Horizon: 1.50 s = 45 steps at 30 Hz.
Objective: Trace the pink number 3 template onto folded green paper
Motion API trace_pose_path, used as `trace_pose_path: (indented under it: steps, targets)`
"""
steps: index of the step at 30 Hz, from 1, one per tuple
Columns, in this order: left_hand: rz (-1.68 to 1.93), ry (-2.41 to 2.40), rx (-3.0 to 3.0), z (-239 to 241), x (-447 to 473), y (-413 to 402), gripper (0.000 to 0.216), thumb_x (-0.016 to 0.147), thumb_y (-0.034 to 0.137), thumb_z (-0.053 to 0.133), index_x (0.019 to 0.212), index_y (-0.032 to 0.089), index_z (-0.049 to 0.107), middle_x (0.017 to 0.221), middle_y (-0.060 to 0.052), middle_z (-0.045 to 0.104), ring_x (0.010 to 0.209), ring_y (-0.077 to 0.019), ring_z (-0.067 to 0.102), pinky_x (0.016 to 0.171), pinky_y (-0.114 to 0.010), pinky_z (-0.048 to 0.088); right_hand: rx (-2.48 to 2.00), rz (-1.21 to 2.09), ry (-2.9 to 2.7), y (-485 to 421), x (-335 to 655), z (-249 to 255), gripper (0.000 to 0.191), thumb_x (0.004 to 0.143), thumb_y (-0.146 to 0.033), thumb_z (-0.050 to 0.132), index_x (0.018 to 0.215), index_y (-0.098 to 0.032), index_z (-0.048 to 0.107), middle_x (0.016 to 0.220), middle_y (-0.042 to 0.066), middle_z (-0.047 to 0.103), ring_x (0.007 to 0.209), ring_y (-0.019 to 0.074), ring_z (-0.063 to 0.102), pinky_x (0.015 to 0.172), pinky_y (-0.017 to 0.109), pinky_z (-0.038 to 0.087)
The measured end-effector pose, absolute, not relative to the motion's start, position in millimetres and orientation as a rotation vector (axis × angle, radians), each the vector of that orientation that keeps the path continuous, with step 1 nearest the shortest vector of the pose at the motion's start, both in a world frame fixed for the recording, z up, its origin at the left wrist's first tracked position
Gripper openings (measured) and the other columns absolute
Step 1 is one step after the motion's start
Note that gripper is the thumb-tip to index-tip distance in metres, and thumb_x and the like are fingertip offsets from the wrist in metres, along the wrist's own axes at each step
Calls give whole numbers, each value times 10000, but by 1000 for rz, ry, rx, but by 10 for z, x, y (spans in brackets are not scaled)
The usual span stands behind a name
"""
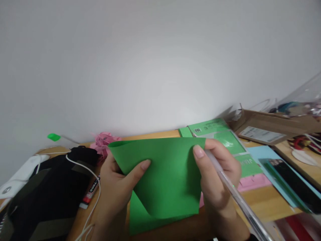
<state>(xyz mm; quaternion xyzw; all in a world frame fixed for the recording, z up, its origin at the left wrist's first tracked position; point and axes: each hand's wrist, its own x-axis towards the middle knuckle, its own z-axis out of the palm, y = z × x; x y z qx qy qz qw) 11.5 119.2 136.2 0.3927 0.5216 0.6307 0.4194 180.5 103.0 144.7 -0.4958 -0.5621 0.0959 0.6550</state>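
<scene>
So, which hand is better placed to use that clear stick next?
Probably the right hand: it already holds the clear stick while pinching the green paper. The left hand grips the paper's other side, so it could steady it.

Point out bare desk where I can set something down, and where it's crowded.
Bare desk shows at the right, between the pen, pink strip and blue sheet; only a thin strip shows behind the held green paper. The left is crowded: dark cloth, white cable, tube.
</scene>
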Motion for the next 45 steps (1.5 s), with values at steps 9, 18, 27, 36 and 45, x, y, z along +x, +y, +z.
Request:
trace_pose_path:
  steps: [9,18,27,36,45]
  targets:
    - [1568,1304,1040,1311,70,1193,384,512,305,886,824,233,676,736,5,732,610,-196,702,501,-263,603,-1085,226,-1282,1033,1800,1441,98,905,-253,608,810,-244,628,520,-76,402,429,67,325,379,228,194]
    - [1561,1291,1015,1323,81,1201,380,514,274,889,824,225,674,733,12,736,606,-185,707,510,-247,606,-1078,250,-1284,1023,1796,1455,86,903,-230,604,821,-252,617,514,-81,370,422,67,313,372,231,176]
    - [1592,1276,1011,1336,80,1210,392,489,249,895,813,219,675,714,21,730,592,-170,708,499,-222,608,-1071,253,-1275,1030,1793,1463,82,896,-230,601,824,-250,634,515,-77,387,424,75,328,372,224,207]
    - [1586,1207,1120,1221,9,1229,338,574,234,878,862,239,700,757,29,749,613,-171,725,505,-230,629,-1045,250,-1287,1042,1795,1456,96,901,-210,590,819,-243,627,530,-75,404,439,70,338,380,227,207]
    - [1593,1192,1134,1220,-4,1244,353,577,246,881,867,189,690,749,10,751,602,-163,724,512,-205,617,-1038,249,-1294,1038,1800,1456,103,913,-209,587,817,-239,609,539,-79,403,448,58,340,392,233,195]
